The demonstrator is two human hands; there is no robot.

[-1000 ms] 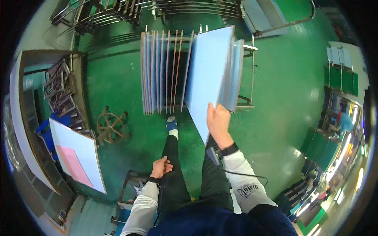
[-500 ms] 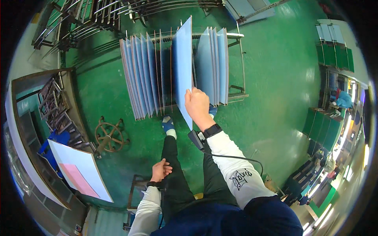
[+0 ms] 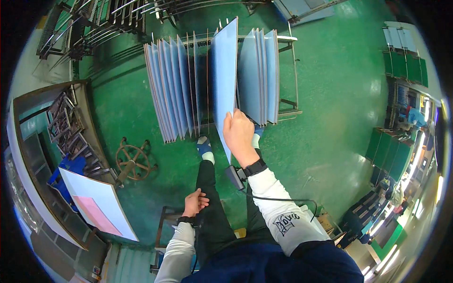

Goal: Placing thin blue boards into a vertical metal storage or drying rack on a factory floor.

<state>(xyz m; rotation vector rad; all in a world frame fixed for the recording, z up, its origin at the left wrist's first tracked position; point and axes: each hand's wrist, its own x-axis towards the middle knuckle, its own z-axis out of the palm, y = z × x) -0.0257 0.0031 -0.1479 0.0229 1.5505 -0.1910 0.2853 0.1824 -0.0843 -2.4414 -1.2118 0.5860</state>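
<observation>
A tall light-blue panel [image 3: 223,78] stands upright and slightly turned among the others in the rack. My right hand [image 3: 239,133] is closed around its near edge, fingers pressed against the side. More blue panels lean in rows on either side of it, a left group [image 3: 171,89] and a right group [image 3: 257,75]. My left hand [image 3: 196,203] rests by my left thigh with loosely bent fingers and nothing in it.
The metal rack [image 3: 289,78] under the panels stands on a green floor. To the left are a spoked handwheel [image 3: 134,162] and a white board with a pink patch [image 3: 98,203]. Metal frames [image 3: 94,28] fill the far left; green boards [image 3: 389,153] line the right.
The held panel has shifted slightly to the right and nearer, with my right hand still gripping it. My left hand stays by my thigh.
</observation>
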